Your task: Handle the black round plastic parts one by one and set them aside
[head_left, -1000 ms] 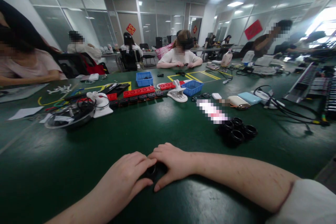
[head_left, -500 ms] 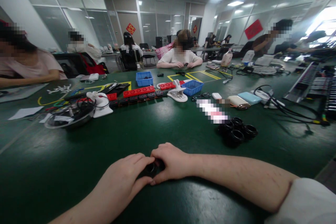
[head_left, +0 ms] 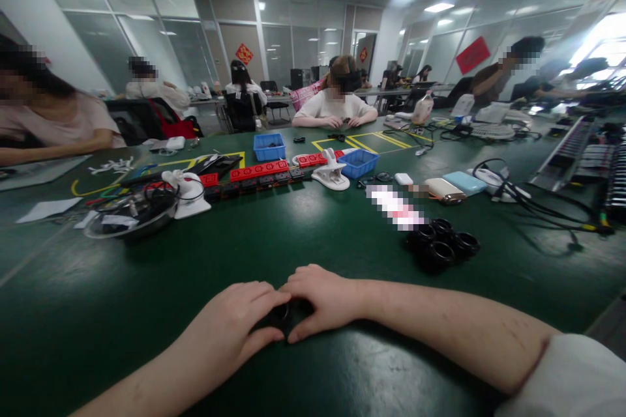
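Low over the near part of the table, my left hand (head_left: 239,316) is closed around a small black ring-shaped part (head_left: 280,314), its fingers over the far side and its thumb in front. My right hand (head_left: 323,300) curls in from the other side, fingertips meeting the left ones, with dark material showing inside its grip. Most of the part is hidden by the fingers. Beyond my right forearm several black ring-shaped parts (head_left: 441,253) stand grouped together on the green table (head_left: 235,247).
A metal bowl (head_left: 100,233) of cables and small pieces stands at left. Red power strips (head_left: 258,171), a white clip stand (head_left: 331,177) and two blue bins (head_left: 268,155) lie across the middle. Cables and a blue case (head_left: 464,183) are at right. A co-worker (head_left: 335,104) sits opposite.
My right hand's thumb has moved slightly up and right, away from the left thumb, and the gap between them has widened a little. The left forearm has sunk slightly.
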The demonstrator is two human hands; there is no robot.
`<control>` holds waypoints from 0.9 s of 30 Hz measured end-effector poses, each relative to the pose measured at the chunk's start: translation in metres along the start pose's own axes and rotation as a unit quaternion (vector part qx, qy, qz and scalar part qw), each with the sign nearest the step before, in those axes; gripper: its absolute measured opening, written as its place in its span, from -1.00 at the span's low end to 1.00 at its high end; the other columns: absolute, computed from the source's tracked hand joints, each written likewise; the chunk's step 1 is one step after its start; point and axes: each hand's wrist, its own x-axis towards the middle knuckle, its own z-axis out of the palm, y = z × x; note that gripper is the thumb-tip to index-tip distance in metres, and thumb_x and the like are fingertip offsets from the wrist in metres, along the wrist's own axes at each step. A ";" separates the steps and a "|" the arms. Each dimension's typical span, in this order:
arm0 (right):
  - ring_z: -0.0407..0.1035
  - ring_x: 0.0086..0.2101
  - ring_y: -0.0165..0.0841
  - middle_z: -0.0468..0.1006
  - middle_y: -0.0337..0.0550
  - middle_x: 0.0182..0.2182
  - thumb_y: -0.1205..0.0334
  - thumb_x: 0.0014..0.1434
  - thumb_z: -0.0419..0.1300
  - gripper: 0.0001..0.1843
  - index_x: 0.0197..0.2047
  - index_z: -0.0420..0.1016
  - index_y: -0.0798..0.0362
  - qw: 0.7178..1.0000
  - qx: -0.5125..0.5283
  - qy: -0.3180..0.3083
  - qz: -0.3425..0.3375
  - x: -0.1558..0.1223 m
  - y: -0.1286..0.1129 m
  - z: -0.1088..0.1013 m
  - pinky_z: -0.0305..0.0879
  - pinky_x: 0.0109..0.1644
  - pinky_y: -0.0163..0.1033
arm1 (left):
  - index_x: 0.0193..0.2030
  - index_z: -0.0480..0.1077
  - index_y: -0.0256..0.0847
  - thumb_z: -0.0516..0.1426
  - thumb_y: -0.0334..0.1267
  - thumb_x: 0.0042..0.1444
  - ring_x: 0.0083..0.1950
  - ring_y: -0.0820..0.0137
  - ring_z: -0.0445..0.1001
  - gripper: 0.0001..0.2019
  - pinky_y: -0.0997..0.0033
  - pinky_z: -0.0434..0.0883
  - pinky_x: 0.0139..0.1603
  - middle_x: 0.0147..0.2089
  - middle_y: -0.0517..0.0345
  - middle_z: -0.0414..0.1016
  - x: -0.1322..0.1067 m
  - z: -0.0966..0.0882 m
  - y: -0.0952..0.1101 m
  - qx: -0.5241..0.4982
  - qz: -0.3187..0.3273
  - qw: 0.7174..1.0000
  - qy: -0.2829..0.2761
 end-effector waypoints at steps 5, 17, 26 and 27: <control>0.26 -0.34 -0.43 0.42 -0.26 -0.40 0.16 0.00 0.23 -0.73 -0.23 0.38 0.10 0.998 0.043 -0.021 -0.036 0.002 0.012 -0.002 0.10 -0.22 -0.33 | 0.00 0.31 -0.02 0.12 -0.36 0.04 -0.09 0.35 0.39 -0.65 0.40 0.32 -0.09 -0.09 0.20 0.41 0.003 -0.007 -0.005 -0.056 0.000 0.998 -0.034; 0.24 -0.45 -0.40 0.38 -0.24 -0.48 -0.15 -0.15 0.24 -0.53 -0.39 0.32 0.11 0.989 -0.014 0.081 0.122 0.005 -0.003 0.016 0.06 -0.41 -0.33 | -0.05 0.33 -0.11 0.13 -0.34 0.05 -0.22 0.32 0.41 -0.71 0.35 0.33 -0.24 -0.21 0.17 0.41 0.003 0.003 0.008 0.010 -0.095 0.995 0.013; 0.33 -0.28 -0.31 0.45 -0.14 -0.27 -0.11 -0.15 0.26 -0.35 -0.05 0.29 0.10 0.996 0.034 0.054 0.055 0.000 -0.002 0.004 0.18 -0.22 -0.27 | -0.04 0.32 -0.05 0.15 -0.39 0.02 -0.14 0.36 0.40 -0.66 0.43 0.31 -0.15 -0.12 0.22 0.41 0.006 -0.009 0.001 -0.058 -0.030 0.997 -0.042; 0.33 -0.26 -0.32 0.45 -0.15 -0.27 -0.07 -0.14 0.26 -0.37 -0.04 0.29 0.09 0.998 0.039 0.040 0.034 0.000 0.000 0.002 0.17 -0.20 -0.27 | -0.04 0.33 -0.04 0.16 -0.39 0.01 -0.17 0.38 0.40 -0.65 0.46 0.31 -0.18 -0.13 0.23 0.41 0.006 -0.011 0.000 -0.072 -0.028 0.996 -0.055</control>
